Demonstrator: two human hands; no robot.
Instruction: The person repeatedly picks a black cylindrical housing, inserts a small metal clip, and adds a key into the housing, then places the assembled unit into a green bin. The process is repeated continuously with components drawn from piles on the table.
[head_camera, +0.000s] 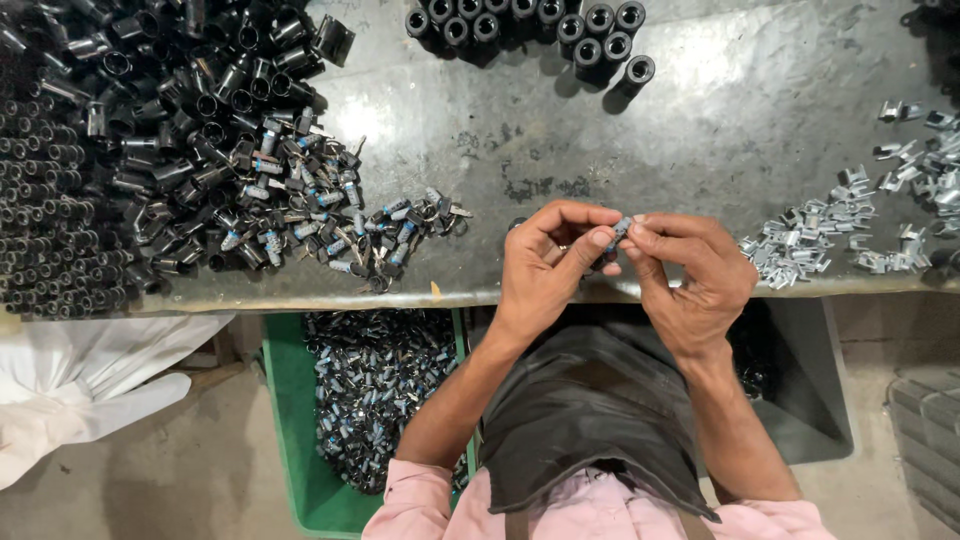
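**A:** What is nearest the camera?

**B:** A dark apron (590, 420) over pink sleeves, and two bare forearms reaching up to a worn metal bench (700, 110). Under the bench edge, on the left, a green bin (290, 430) holds a heap of small cylinders with keys, blue and silver. A white sack (90, 380) lies further left on the floor.

**A:** And the hands?

**B:** They meet just over the bench's near edge. The left hand (545, 270) and right hand (690, 275) both pinch one small lock cylinder (618, 233) between thumb and forefinger tips. The other fingers curl inward. The piece is held in the air, touching neither the bench nor any pile.

**A:** What lies beyond?

**B:** Left of the hands, a loose spill of keyed cylinders (340, 220) like those in the bin. Behind that, a large mound of black tubes (130, 140) fills the far left. To the right, a scatter of small silver clips (800, 245). At the far edge, a short cluster of black tubes stands upright (530, 25).

**A:** How far along does the work look?

**B:** I'd judge it midway. The bin is well filled, which suggests many pieces are finished, yet the bench piles remain large, so plenty is left.
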